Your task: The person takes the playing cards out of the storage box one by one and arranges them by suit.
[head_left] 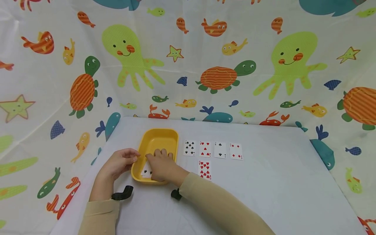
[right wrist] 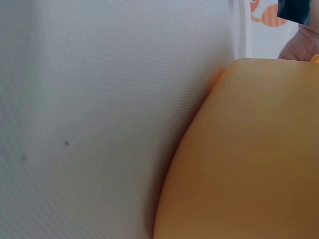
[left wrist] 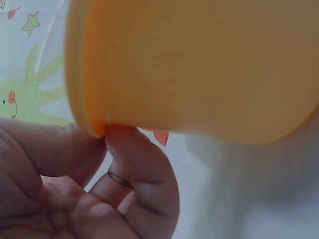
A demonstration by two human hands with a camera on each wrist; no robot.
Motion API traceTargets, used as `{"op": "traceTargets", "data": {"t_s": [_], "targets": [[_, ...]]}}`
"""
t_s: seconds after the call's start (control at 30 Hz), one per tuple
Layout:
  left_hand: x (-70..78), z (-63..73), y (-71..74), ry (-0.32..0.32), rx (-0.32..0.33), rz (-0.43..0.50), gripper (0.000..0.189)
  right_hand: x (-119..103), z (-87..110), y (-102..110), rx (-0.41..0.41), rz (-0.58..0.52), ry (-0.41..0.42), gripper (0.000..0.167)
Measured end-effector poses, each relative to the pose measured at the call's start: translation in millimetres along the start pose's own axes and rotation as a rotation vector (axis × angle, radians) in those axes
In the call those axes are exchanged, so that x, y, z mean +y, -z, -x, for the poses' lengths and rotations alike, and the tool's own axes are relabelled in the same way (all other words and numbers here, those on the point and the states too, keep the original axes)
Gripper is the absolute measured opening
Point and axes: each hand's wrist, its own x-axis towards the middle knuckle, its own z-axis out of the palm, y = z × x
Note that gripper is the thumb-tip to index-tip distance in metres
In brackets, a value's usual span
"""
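A yellow plastic tray [head_left: 161, 140] stands on the white cloth, with white playing cards [head_left: 146, 171] lying in its near end. My left hand [head_left: 121, 161] pinches the tray's left rim; in the left wrist view, thumb and finger of that hand [left wrist: 94, 184] meet at the rim. Inside the tray, my right hand [head_left: 163, 165] reaches down over the cards, back of the hand upward. Its fingertips are hidden, so whether it holds a card cannot be told. The right wrist view shows only the tray's outer wall [right wrist: 249, 149] and part of the left hand [right wrist: 300, 47].
Right of the tray lies a row of face-up cards: a spade card [head_left: 189, 148], a heart card [head_left: 205, 149], a two of clubs [head_left: 220, 150] and a four of diamonds [head_left: 236, 151]. A ten of hearts [head_left: 204, 170] lies below the row. A sea-animal curtain [head_left: 188, 65] hangs behind.
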Motion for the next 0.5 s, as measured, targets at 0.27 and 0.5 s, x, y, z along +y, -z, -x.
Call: {"op": "traceTargets", "data": {"t_s": [0.27,0.5], "targets": [[1.1,1.9,0.1,-0.006,-0.007,0.004,0.029,1.0,-2.3,-4.2,0.009,-0.014,-0.010,0.077],[-1.0,-0.6,0.3,-0.007,-0.005,0.002,0.029,1.6,-3.5,-4.8,0.016,-0.014,-0.019,0.075]]}}
